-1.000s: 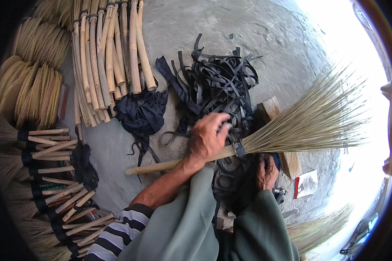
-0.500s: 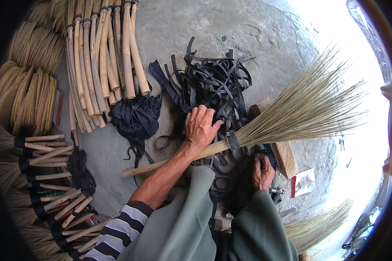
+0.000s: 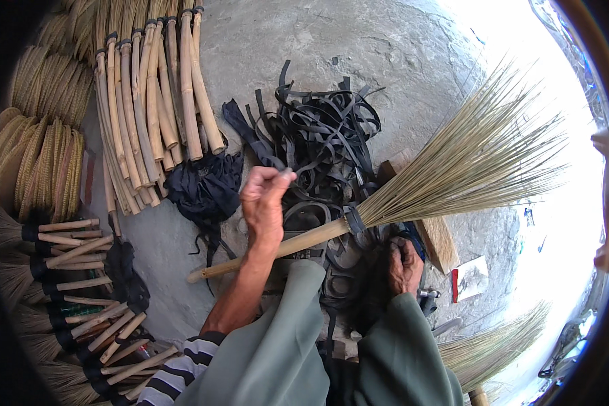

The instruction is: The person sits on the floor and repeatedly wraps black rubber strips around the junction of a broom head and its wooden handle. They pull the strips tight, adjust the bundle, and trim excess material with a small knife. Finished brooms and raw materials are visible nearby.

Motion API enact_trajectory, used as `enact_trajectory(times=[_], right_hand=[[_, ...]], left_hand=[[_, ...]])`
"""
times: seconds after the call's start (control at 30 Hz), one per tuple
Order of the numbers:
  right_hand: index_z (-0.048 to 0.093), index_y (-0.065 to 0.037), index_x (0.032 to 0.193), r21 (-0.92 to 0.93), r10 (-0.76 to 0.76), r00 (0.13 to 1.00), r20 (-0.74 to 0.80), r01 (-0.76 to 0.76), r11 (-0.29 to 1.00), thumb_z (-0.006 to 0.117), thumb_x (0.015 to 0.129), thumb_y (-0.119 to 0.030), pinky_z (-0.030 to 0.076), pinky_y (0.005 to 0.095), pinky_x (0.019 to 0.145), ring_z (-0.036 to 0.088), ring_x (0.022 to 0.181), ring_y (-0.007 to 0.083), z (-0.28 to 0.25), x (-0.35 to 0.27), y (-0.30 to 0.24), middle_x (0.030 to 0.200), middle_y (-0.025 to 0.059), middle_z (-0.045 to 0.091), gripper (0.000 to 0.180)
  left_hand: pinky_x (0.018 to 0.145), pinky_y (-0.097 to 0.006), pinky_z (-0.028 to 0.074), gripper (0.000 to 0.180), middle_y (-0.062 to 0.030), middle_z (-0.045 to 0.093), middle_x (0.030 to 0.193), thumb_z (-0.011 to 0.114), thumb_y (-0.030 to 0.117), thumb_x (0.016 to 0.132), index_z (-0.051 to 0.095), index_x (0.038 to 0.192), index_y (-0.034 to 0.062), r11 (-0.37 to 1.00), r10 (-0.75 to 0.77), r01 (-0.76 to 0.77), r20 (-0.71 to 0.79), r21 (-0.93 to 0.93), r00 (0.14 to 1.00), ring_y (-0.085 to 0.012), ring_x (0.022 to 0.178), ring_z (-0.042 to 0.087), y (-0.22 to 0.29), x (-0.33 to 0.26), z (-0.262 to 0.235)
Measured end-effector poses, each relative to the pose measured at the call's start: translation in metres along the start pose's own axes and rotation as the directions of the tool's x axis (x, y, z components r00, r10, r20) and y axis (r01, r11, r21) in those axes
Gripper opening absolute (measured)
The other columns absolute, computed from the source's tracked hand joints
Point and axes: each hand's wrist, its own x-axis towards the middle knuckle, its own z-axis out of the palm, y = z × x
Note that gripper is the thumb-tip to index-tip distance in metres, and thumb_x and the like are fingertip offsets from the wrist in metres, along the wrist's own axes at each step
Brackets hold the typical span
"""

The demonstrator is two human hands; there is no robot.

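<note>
Head view: noted fan-shaped pale straw broom (image 3: 419, 183), bamboo-handled, already neck-bound in flat black band (image 3: 353, 219); tangled black strips (image 3: 328, 125) left loose; left hand (image 3: 264, 206), right hand (image 3: 404, 266) curled (grip: cannot tell).

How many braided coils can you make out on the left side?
2 clearly: the lower coil at the left edge, and the upper coil just above it. Others may be partly hidden farther up, toward the dark rim.
</note>
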Motion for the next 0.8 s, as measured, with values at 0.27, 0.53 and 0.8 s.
enact_trajectory(times=[0.27, 0.53, 0.8], right_hand=[[0.076, 0.001, 0.121, 0.105, -0.142, 0.988, 0.066, 0.135, 0.985, 0.071, 0.107, -0.012, 0.058, 0.0376, 0.095, 0.075, 0.099, 0.0295, -0.029, -0.005, -0.066, 0.103, 0.016, 0.075, 0.019], [0.069, 0.001, 0.147, 0.303, -0.309, 0.923, 0.23, 0.234, 0.924, 0.064, 0.111, -0.026, 0.054, 0.042, 0.109, 0.069, 0.127, 0.0311, -0.034, 0.005, -0.113, 0.137, 0.0216, 0.07, 0.046], [0.072, 0.003, 0.129, 0.618, -0.076, 0.954, 0.291, -0.127, 0.776, 0.058, 0.121, -0.025, 0.054, 0.0345, 0.107, 0.07, 0.117, 0.0164, -0.024, -0.005, -0.095, 0.121, 0.009, 0.079, 0.032]], left_hand=[[0.093, -0.034, 0.057, 0.007, -0.0148, 0.081, 0.103, 0.071, 0.008, 0.111, 0.067, 0.112, 0.002, 1.0, 0.01, -0.009, 0.16, -0.008, 0.987, -0.0185, 0.093, 0.074, 0.08, -0.022, 0.024], [0.09, -0.026, 0.058, 0.011, -0.0043, 0.083, 0.107, 0.081, 0.009, 0.104, 0.081, 0.111, 0.0011, 0.869, -0.467, 0.209, 0.605, 0.449, 0.645, -0.0066, 0.099, 0.072, 0.059, -0.067, 0.044], [0.083, -0.042, 0.062, 0.016, -0.014, 0.082, 0.096, 0.084, 0.015, 0.098, 0.079, 0.107, 0.0032, 0.813, -0.331, -0.226, 0.746, 0.536, 0.578, -0.0288, 0.093, 0.081, 0.034, -0.083, 0.057]])
